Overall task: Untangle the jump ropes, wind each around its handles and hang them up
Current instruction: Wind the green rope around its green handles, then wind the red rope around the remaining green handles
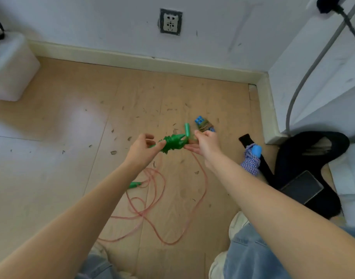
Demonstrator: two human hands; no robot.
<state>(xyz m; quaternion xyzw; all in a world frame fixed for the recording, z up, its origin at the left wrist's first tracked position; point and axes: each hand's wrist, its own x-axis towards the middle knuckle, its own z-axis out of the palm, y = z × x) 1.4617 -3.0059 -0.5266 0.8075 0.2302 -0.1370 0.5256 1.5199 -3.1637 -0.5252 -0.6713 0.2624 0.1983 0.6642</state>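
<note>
Down at the bottom edge, two knees in blue jeans (251, 256) are poking into frame, with pale shoes beside them, and both bare forearms are reaching up toward the middle. The left hand (141, 151) is gripping a green handle, fingers curled round it, thumb on top. A thick bundle of green rope (172, 143) is sitting wound between the two hands at centre frame, above the floor. The right hand (204, 144) is pinching the rope's far end just beside the second green handle (187, 129), which is sticking upward; the lower fingers are lying looser and straighter. Below the hands, a pink rope (162, 200) is sprawling in loose loops across the wooden floor (72, 121), one green handle end (134, 185) lying at its left. Right of centre, a blue-and-white rope bundle (251, 161) is resting on a black bag (305, 158), and another wound bundle with blue handles (203, 124) is lying just beyond the right hand.
</note>
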